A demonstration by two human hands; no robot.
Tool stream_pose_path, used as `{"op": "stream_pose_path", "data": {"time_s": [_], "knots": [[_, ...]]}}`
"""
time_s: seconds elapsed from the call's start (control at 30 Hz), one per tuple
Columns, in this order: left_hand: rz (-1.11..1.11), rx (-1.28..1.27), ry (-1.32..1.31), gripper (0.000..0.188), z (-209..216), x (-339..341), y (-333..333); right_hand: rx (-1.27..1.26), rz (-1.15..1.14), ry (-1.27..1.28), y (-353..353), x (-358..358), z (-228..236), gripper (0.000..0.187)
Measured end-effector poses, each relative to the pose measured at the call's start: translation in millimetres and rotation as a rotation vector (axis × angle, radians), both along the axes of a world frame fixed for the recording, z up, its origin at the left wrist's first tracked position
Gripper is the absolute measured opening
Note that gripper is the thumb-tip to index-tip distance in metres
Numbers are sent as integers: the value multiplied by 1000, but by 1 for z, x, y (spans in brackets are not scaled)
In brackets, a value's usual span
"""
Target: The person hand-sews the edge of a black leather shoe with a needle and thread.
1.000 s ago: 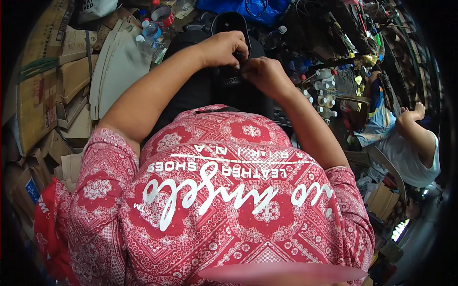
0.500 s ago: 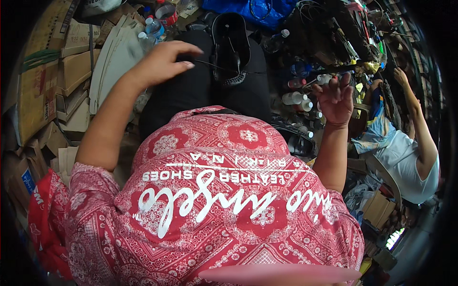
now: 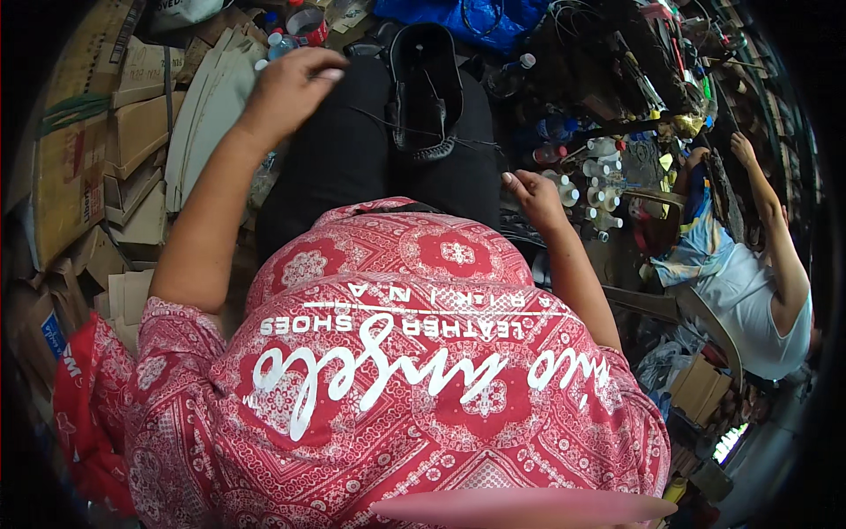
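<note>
A black leather shoe (image 3: pixel 427 93) rests upside-open across my dark-trousered thighs, its stitched toe end toward my belly. Dark thread (image 3: pixel 476 141) trails out on both sides of that end. To the left and above my left thigh, my left hand (image 3: pixel 295 84) is raised, its fingers curled and pressed together; what they pinch is too small to make out. My right hand (image 3: pixel 536 198) is beside my right thigh, thumb and forefinger closed together where the right thread seems to lead. Neither hand touches the shoe.
Cardboard boxes (image 3: pixel 137 132) and pale curved sheets (image 3: pixel 211 106) are stacked at the left. Several plastic bottles (image 3: pixel 604 194) stand at my right. A blue plastic bag (image 3: pixel 502 22) lies beyond the shoe. At far right sits another person in a white shirt (image 3: pixel 749 300).
My left hand has moved up and slightly left, away from the shoe. My right hand has come down and inward, its spread fingers now pinched. The shoe has stayed in place.
</note>
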State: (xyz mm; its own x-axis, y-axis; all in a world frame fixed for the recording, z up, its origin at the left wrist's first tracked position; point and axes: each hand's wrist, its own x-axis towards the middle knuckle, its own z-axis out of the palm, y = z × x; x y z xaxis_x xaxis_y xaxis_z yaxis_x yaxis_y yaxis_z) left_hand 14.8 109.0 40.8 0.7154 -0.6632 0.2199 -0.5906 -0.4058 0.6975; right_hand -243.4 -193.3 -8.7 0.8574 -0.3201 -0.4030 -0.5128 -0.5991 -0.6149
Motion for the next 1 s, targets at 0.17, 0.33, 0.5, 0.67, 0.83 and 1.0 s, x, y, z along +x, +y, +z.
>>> {"op": "stream_pose_path", "data": {"time_s": [0.17,0.33,0.5,0.67,0.83,1.0], "knots": [[-468,334,28,35,14,-51,-40,59,-17,-16,0,-2,-8,40],[-348,234,-101,24,8,-31,-15,141,-64,-79,-1,-11,-20,39],[131,-314,712,27,-6,25,26,154,-86,-58,2,-11,-22,38],[-74,-1010,1486,33,6,11,-8,-71,101,-168,-9,-19,-15,36],[-36,-848,1507,40,-27,34,3,-297,164,-92,-18,-44,-5,33],[60,-334,1132,26,-22,90,66,623,-409,-45,-18,-58,0,49]]}}
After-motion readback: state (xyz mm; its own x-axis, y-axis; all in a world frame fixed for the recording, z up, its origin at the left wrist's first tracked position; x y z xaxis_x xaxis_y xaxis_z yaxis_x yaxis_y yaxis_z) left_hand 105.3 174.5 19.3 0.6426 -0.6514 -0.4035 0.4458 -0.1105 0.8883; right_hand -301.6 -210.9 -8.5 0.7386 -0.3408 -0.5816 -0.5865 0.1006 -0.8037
